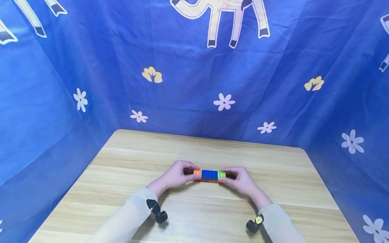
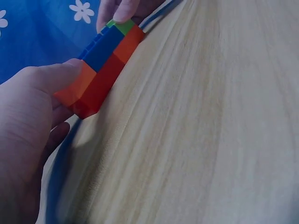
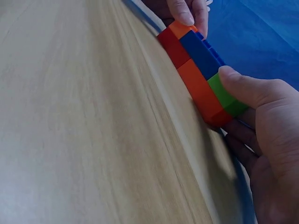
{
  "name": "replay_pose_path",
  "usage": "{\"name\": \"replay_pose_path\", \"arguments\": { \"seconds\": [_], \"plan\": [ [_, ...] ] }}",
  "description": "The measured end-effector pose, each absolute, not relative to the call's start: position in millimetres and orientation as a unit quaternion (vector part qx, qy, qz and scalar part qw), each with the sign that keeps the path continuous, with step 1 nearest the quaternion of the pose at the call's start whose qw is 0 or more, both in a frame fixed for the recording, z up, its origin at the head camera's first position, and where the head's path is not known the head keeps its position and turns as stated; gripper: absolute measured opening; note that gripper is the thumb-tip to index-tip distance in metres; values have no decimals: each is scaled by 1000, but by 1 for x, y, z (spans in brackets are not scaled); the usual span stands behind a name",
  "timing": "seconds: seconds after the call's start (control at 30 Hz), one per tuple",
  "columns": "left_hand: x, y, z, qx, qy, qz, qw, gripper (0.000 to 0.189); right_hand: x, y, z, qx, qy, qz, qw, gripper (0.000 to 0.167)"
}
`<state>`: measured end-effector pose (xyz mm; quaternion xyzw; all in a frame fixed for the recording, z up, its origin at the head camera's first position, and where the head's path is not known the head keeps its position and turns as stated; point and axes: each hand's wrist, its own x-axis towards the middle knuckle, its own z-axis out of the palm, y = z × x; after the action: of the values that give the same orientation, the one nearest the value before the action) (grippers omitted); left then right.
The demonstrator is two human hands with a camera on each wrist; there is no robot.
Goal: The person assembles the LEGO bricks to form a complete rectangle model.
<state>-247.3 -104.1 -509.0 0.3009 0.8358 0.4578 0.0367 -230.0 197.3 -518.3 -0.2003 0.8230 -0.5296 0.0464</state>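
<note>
A two-layer bar of toy building bricks lies across the middle of the table. On top sit an orange brick (image 1: 197, 172) at the left, a longer blue brick (image 1: 209, 174) in the middle and a green brick (image 1: 222, 174) at the right. Beneath them, a red brick (image 2: 99, 86) and an orange-red brick (image 3: 198, 88) meet end to end. My left hand (image 1: 177, 173) pinches the orange end, thumb on the near side, fingers behind. The green end is held by my right hand (image 1: 240, 180) in the same way. Far-side fingers are partly hidden.
The bricks are over a light wood-grain table (image 1: 206, 209). Behind it and along both sides hangs a blue cloth (image 1: 182, 101) with printed flowers and animals. Black wrist devices show on the left cuff (image 1: 157, 211) and the right cuff (image 1: 255, 223).
</note>
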Motion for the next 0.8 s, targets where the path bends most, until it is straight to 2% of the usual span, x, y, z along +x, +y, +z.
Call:
{"name": "replay_pose_path", "arguments": {
  "seconds": [0.2,0.33,0.63,0.8],
  "plan": [
    [-246,-107,-509,300,828,471,43,45,-228,198,-515,-209,822,-525,65,43],
    [-245,-109,-509,290,824,484,49,50,-223,198,-508,-232,814,-529,53,48],
    [-247,-112,-511,267,833,482,53,39,-222,199,-504,-213,829,-515,39,35],
    [-251,-113,-509,272,841,465,40,37,-228,202,-512,-220,842,-492,14,46]
  ]
}}
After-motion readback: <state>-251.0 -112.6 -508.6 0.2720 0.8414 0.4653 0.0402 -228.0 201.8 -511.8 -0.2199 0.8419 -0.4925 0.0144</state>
